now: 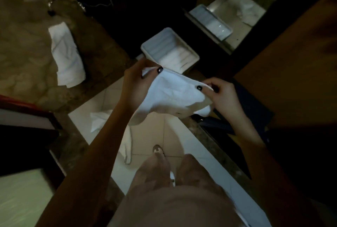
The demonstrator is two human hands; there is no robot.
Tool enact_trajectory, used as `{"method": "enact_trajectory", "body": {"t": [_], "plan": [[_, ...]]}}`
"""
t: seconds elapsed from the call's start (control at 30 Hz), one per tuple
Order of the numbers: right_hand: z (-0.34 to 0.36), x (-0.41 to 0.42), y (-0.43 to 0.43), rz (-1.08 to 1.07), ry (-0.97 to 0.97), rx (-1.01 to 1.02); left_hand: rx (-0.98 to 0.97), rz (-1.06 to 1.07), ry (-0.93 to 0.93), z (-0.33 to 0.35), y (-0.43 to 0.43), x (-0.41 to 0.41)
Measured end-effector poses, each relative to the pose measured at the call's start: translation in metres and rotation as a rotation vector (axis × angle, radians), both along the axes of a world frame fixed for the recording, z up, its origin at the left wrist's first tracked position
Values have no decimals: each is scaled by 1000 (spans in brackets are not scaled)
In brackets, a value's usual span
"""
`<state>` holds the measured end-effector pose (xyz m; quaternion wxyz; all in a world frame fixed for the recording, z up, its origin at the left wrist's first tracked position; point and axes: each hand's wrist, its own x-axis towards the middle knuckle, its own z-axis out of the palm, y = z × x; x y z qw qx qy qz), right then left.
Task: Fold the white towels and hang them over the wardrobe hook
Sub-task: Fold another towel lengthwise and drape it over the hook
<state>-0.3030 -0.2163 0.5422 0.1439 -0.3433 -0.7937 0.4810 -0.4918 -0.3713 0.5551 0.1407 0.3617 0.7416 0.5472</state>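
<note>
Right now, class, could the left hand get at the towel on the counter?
Probably not yet: the left hand pinches a corner of the held towel. The space between it and the counter towel looks free, so it likely could once it lets go.

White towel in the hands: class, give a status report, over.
Left hand and right hand each pinch a top corner. White cloth towel hangs spread between them. Wardrobe hook not in view.
</note>
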Motion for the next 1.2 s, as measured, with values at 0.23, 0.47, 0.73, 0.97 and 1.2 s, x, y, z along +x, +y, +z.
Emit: {"method": "enact_trajectory", "body": {"t": [0.23,0.47,0.73,0.97,1.2], "plan": [[-3,100,4,-168,-166,306,93,-134,31,33,32,61],[28,230,6,-250,-325,570,-3,-260,194,40,57,127],[58,352,-22,-565,-18,264,-1,-286,183,31,79,238],[103,390,-52,-503,228,-67,66,-507,-151,53,91,351],[142,399,-67,-528,95,215,143,-694,-242,89,99,398]]}}
